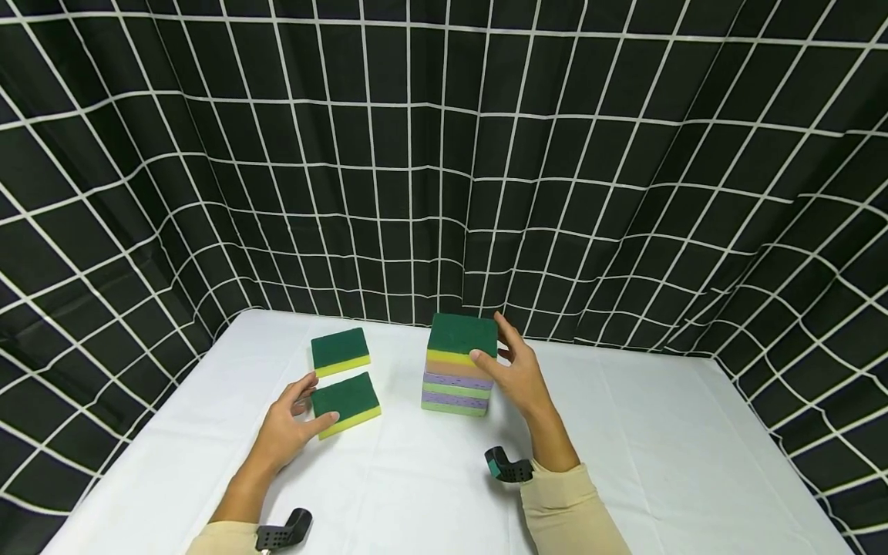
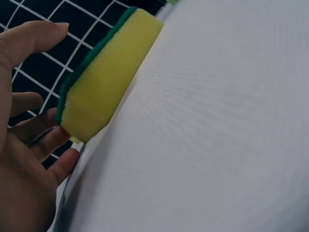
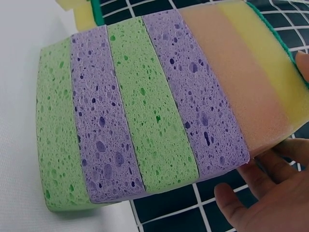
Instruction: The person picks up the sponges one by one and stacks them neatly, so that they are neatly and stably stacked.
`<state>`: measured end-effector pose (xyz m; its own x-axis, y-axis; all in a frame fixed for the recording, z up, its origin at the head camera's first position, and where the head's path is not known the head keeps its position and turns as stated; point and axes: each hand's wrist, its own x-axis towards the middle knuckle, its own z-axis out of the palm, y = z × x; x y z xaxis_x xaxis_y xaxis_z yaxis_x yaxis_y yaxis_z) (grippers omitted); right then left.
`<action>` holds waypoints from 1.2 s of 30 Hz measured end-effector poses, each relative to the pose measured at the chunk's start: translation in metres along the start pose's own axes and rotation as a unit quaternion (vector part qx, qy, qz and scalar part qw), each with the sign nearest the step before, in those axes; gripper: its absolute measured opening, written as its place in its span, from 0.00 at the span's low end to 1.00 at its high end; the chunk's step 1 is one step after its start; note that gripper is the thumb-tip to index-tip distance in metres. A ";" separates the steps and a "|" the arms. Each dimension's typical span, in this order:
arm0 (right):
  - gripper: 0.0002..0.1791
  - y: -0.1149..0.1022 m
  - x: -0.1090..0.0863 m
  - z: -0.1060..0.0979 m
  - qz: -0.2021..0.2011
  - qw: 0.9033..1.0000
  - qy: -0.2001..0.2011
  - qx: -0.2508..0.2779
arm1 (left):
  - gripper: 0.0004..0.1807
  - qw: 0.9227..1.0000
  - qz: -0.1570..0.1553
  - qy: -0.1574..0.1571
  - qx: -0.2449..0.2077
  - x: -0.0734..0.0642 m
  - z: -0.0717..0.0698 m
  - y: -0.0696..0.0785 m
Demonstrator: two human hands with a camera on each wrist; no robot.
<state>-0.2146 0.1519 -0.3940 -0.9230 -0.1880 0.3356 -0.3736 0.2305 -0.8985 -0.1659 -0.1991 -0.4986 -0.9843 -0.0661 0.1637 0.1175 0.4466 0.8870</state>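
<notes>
A stack of flat sponges (image 1: 458, 385) stands at the table's far middle, light green and purple layers alternating below an orange one. On top lies a yellow sponge with a dark green scouring face (image 1: 462, 334). My right hand (image 1: 519, 375) grips this top sponge at its right end, thumb on the near edge, fingers round the far side. Two similar yellow-and-green sponges lie left of the stack, a far one (image 1: 340, 348) and a near one (image 1: 347, 402). My left hand (image 1: 291, 420) is spread around the near sponge's left end; its thumb stands off the yellow side (image 2: 104, 82).
A white cloth covers the table (image 1: 416, 478). Behind it and along both sides hangs a black curtain (image 1: 444, 193) with a white grid. Each wrist carries a small black camera mount; the right mount (image 1: 509, 465) sits over the table in front of the stack.
</notes>
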 end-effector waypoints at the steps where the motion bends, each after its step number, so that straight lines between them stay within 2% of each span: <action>1: 0.42 0.000 0.000 0.000 0.001 1.000 0.001 0.000 | 0.47 1.000 -0.005 -0.005 0.005 0.000 0.000 0.000; 8: 0.42 -0.001 0.001 0.000 0.002 1.000 0.000 0.004 | 0.51 0.995 -0.061 -0.052 0.066 0.000 -0.008 0.003; 12: 0.42 -0.001 0.001 0.000 0.004 1.000 -0.002 0.004 | 0.50 0.991 -0.067 -0.063 0.094 -0.001 -0.009 0.002; 19: 0.42 0.000 0.001 0.000 0.002 1.000 0.001 0.002 | 0.47 0.993 -0.055 -0.051 0.096 0.001 -0.008 0.001; 25: 0.42 0.000 0.001 0.000 -0.001 1.000 0.000 0.001 | 0.46 0.998 -0.044 -0.033 0.043 -0.001 -0.013 0.009; 30: 0.42 0.002 0.002 0.000 -0.002 1.000 0.001 -0.003 | 0.45 1.000 -0.004 -0.006 0.004 -0.001 -0.019 0.019; 36: 0.42 0.000 0.003 0.000 -0.001 1.000 0.001 -0.006 | 0.42 0.998 0.044 0.033 -0.006 -0.001 -0.025 0.030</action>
<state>-0.2176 0.1515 -0.3932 -0.9224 -0.1864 0.3383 -0.3769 0.2425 -0.8940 -0.1579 -0.2081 -0.4612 -0.9594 -0.0862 0.2687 0.2046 0.4431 0.8728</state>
